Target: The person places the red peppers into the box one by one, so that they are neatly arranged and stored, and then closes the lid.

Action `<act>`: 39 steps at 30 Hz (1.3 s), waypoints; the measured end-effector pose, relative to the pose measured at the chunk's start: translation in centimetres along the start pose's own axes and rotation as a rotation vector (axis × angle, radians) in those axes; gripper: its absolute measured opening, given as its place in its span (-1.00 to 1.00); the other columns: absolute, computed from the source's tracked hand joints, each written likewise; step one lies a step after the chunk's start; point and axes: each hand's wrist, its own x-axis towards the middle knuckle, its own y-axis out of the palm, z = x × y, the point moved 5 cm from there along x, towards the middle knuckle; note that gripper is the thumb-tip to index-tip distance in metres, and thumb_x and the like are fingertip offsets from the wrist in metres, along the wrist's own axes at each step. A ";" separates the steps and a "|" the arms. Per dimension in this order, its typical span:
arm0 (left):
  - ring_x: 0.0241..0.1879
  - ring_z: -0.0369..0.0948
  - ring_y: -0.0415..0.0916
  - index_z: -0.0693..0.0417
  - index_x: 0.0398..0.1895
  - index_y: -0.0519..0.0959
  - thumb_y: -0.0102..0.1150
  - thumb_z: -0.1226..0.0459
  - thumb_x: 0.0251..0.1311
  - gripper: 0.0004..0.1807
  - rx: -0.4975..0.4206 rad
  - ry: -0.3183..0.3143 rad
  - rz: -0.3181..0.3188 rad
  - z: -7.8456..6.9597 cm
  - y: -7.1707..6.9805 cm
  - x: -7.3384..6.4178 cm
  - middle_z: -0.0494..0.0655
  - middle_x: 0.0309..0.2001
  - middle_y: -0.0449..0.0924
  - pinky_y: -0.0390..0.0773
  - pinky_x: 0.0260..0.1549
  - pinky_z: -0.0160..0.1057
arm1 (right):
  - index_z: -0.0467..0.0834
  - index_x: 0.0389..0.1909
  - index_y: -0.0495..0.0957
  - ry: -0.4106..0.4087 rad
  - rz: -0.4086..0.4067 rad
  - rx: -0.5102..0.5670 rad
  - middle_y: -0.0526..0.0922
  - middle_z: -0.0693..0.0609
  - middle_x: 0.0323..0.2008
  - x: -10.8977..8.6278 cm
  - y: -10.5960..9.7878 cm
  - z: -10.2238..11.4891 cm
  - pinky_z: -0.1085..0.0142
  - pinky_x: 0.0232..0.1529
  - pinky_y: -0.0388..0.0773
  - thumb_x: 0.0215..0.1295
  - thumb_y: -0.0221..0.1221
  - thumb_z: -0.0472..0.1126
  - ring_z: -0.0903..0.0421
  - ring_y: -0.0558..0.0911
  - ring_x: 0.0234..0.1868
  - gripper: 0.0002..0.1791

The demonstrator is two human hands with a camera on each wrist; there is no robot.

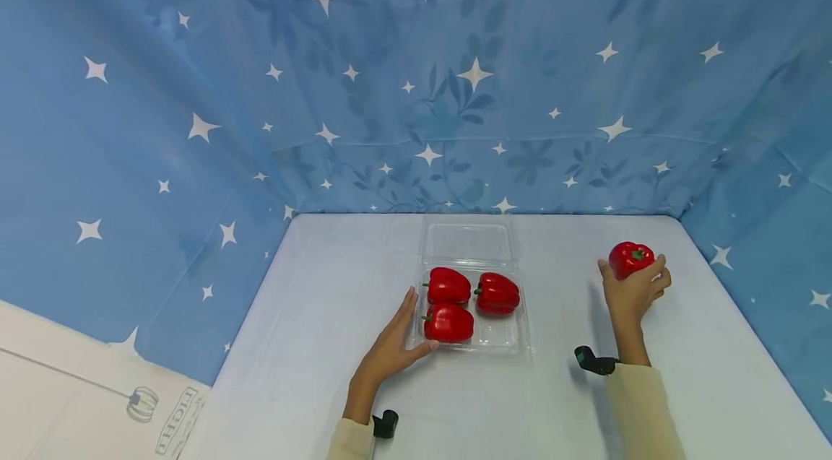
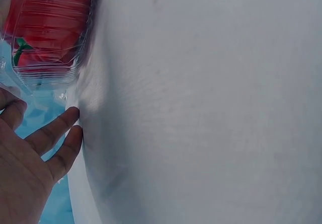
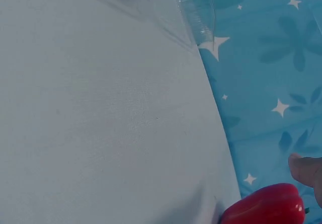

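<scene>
Spread fingers of my left hand [image 1: 388, 353] lie along the left side of a clear plastic clamshell box [image 1: 500, 344], the thumb at its front edge. Inside sit a red bell pepper [image 1: 448, 286] at back left, a second pepper [image 1: 449, 323] in front of it and a third pepper [image 1: 497, 294] on the right. In the left wrist view the ribbed box wall [image 2: 48, 75] is just beyond my left fingers. My right hand [image 1: 629, 294] is around another red bell pepper [image 1: 627, 258], thumb left and fingers right. In the right wrist view the thumb shows apart from this pepper [image 3: 266, 206].
The box's lid [image 1: 468, 240] is folded back toward the rear of the white table [image 1: 312, 301]. A blue curtain [image 1: 390, 106] with white stars hangs behind the table and along both sides. Black wrist cameras are strapped at both cuffs.
</scene>
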 end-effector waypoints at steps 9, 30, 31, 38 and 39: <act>0.56 -0.09 -0.12 -0.24 0.58 -0.17 0.16 -0.34 0.07 0.12 -0.002 0.006 0.007 -0.1 -0.1 0.0 -0.33 0.59 -0.25 0.27 0.34 0.14 | -0.03 0.53 -0.43 0.096 0.036 0.075 -0.24 -0.12 0.54 1.4 0.6 -1.6 -0.13 0.45 0.15 0.34 0.17 -0.03 -0.09 -0.19 0.57 0.05; 0.56 -0.07 -0.10 -0.28 0.58 -0.18 0.16 -0.32 0.07 0.11 -0.010 -0.017 0.008 -0.3 -0.1 0.0 -0.30 0.59 -0.22 0.28 0.33 0.17 | 0.02 0.52 -0.25 0.112 0.009 0.216 -0.14 0.03 0.56 2.2 0.9 -4.1 0.04 0.51 0.10 0.34 0.19 -0.03 0.06 -0.17 0.58 -0.05; 0.56 -0.06 -0.10 -0.27 0.58 -0.18 0.16 -0.32 0.07 0.11 -0.008 -0.016 0.007 -0.3 -0.1 -0.1 -0.29 0.59 -0.22 0.28 0.32 0.18 | 0.03 0.52 -0.24 0.111 0.008 0.215 -0.13 0.03 0.56 2.2 0.9 -4.1 0.04 0.51 0.10 0.34 0.19 -0.03 0.06 -0.17 0.58 -0.06; 0.56 -0.06 -0.10 -0.23 0.58 -0.17 0.18 -0.31 0.08 0.12 -0.009 -0.012 0.009 -0.4 -0.1 -0.1 -0.28 0.59 -0.23 0.28 0.33 0.17 | 0.08 0.52 -0.22 0.112 0.036 0.254 -0.11 0.02 0.57 1.7 0.7 -4.1 0.09 0.51 0.10 0.33 0.19 0.03 0.04 -0.11 0.58 -0.07; 0.56 -0.07 -0.11 -0.23 0.58 -0.17 0.18 -0.31 0.08 0.12 -0.011 -0.013 0.010 -0.4 -0.1 -0.1 -0.29 0.59 -0.23 0.28 0.33 0.16 | 0.10 0.51 -0.22 0.119 0.042 0.262 -0.09 0.03 0.57 1.6 0.6 -4.1 0.10 0.50 0.12 0.32 0.20 0.05 0.04 -0.08 0.58 -0.06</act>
